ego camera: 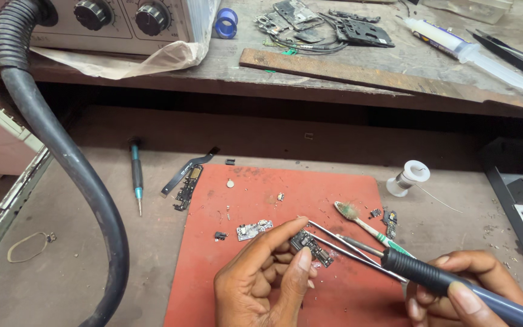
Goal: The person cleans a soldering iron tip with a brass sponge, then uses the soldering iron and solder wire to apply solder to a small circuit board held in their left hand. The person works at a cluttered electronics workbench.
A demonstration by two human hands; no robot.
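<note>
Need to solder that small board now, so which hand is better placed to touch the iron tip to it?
Probably the right hand: it holds the soldering iron, tip near the small circuit board pinched by the left hand.

red work mat (334, 188), green-handled toothbrush (367, 227), black hose (74, 163), white solder spool (410, 177)

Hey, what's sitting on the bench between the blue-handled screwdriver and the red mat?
In the head view, a black flex cable with a small dark board strip lies between the screwdriver and the red mat, close to the mat's left edge.

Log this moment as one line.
left hand: pinches small dark circuit board | right hand: grips black-handled soldering iron, metal tweezers | under: red mat
</note>
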